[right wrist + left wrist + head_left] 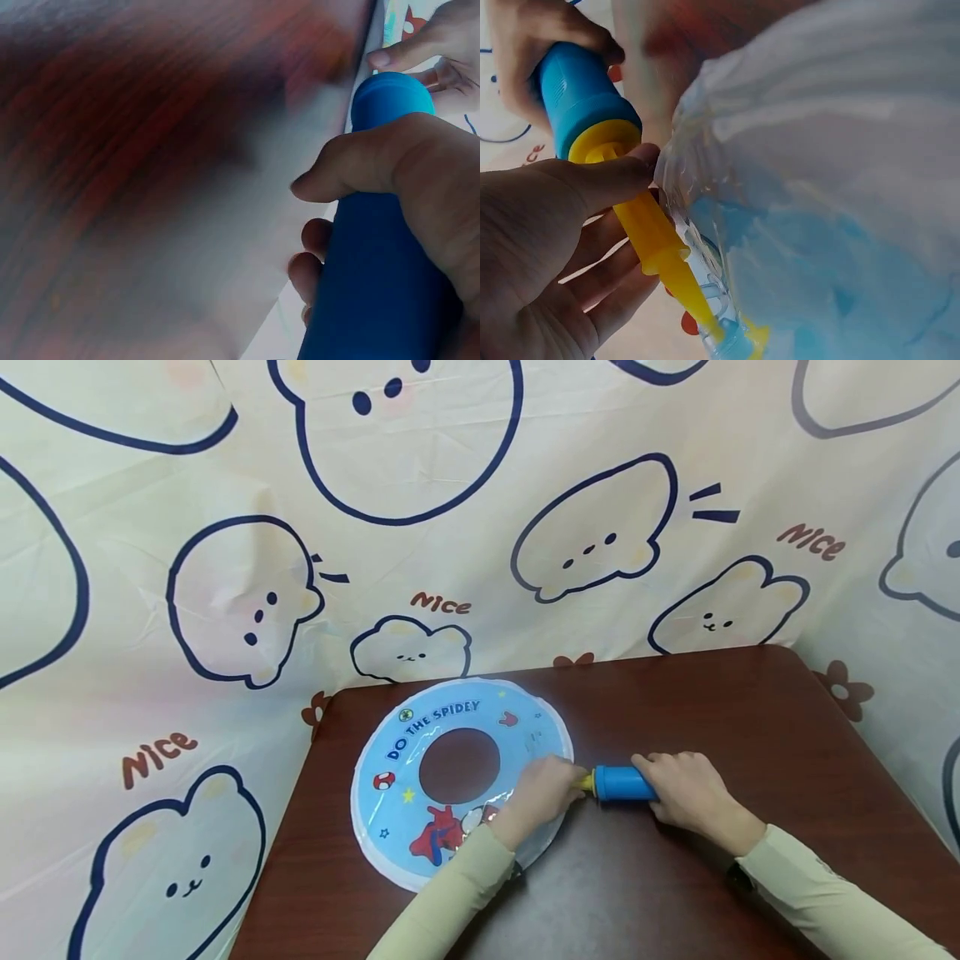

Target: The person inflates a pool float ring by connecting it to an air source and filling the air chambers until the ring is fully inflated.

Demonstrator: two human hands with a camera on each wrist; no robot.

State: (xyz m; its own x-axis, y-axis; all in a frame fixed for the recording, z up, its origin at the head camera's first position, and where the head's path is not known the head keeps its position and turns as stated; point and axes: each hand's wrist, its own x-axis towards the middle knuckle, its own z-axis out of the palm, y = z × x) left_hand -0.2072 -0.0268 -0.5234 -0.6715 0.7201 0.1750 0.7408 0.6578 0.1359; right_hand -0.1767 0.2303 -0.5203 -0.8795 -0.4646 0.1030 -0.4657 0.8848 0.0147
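A blue hand pump (625,783) with a yellow nozzle (651,234) extends between the two hands above the table. My right hand (690,789) grips its blue barrel, thumb on one side and fingers curled round the other. My left hand (542,793) holds the yellow nozzle between thumb and fingers, at the right edge of a light-blue swim ring (393,752). In the left wrist view, the nozzle's tip meets the ring's clear valve (733,343); how deep it sits I cannot tell. The ring is printed "DO THE SPIDEY" and looks puffed, with creases along its edge.
The ring lies on a dark brown wooden table (675,702), towards its left side. Behind the table and at both sides hangs a pale cloth (465,560) printed with cartoon bears and the word "Nice".
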